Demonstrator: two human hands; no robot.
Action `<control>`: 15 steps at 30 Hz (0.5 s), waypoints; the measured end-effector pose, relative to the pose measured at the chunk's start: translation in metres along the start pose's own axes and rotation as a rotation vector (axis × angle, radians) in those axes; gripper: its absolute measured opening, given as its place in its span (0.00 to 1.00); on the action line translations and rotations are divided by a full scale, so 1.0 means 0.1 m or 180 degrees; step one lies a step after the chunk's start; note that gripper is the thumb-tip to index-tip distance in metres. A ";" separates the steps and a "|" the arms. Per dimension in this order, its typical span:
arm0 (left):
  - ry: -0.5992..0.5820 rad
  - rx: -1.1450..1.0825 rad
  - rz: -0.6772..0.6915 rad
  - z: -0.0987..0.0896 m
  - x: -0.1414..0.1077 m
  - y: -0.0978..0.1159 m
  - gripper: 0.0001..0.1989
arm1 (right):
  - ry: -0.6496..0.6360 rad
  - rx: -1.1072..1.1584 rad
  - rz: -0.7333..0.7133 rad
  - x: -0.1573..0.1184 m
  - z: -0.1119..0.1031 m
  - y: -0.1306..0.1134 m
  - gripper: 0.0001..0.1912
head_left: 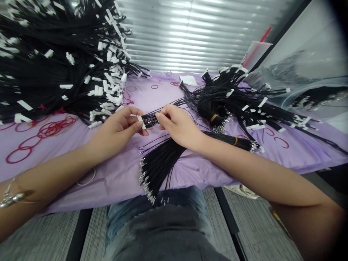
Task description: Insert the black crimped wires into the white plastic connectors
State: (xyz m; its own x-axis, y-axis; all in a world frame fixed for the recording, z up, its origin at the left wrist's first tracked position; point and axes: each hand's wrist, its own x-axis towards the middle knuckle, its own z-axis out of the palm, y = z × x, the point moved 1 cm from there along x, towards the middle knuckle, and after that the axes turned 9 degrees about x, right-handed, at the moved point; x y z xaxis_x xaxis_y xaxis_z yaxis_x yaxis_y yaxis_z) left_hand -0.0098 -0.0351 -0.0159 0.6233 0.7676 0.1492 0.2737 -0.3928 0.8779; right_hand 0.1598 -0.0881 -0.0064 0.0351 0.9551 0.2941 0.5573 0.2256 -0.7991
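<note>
My left hand [116, 127] pinches a small white plastic connector [141, 122] at the end of a thin bunch of black wires [150, 120]. My right hand [176, 125] grips those wires between finger and thumb, just beside the connector. Below both hands, a loose bundle of black wires [159, 166] fans out, its crimped silver terminals pointing toward me. A yellow rubber band [235, 141] ties another bundle under my right forearm. Large heaps of black wires with white connectors lie at the far left [54, 61] and right [231, 101].
A wrinkled lilac cloth [152, 94] covers the table, with red rubber bands [40, 136] scattered on it. A plastic bag of wires [307, 79] and a cup with a red straw [255, 54] stand at the back right, before window blinds [190, 32].
</note>
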 end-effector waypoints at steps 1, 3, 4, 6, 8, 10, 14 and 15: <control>-0.0001 0.0001 0.0000 0.00 0.00 0.00 0.08 | 0.0000 -0.0016 -0.0026 0.00 0.00 0.00 0.12; -0.0011 0.0018 0.0000 0.00 0.00 0.00 0.08 | -0.0002 -0.0054 -0.0126 0.00 0.00 0.00 0.12; -0.0015 0.0026 -0.0004 0.00 0.00 0.00 0.08 | 0.0002 -0.0065 -0.0170 -0.01 0.01 0.01 0.12; -0.0037 0.0018 -0.0008 0.00 -0.01 0.01 0.09 | 0.0010 -0.0064 -0.0226 -0.01 0.02 0.01 0.12; -0.0056 -0.0012 -0.0022 0.00 -0.01 0.02 0.10 | 0.0035 -0.0032 -0.0270 -0.02 0.04 0.02 0.12; -0.0062 -0.0035 -0.0050 0.00 -0.01 0.03 0.10 | 0.0075 -0.0006 -0.0316 -0.02 0.05 0.02 0.12; -0.0055 -0.0055 -0.0117 0.00 0.00 0.03 0.10 | 0.0116 -0.0046 -0.0335 -0.04 0.06 0.02 0.11; -0.0047 -0.0068 -0.0119 0.00 0.00 0.03 0.10 | 0.0113 -0.0064 -0.0324 -0.04 0.06 0.01 0.11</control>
State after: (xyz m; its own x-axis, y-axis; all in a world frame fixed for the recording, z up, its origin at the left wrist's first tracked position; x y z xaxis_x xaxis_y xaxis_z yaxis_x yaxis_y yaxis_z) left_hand -0.0091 -0.0362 -0.0137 0.6237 0.7740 0.1096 0.2813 -0.3530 0.8923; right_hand 0.1555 -0.0903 -0.0117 0.0066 0.9200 0.3918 0.5761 0.3168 -0.7535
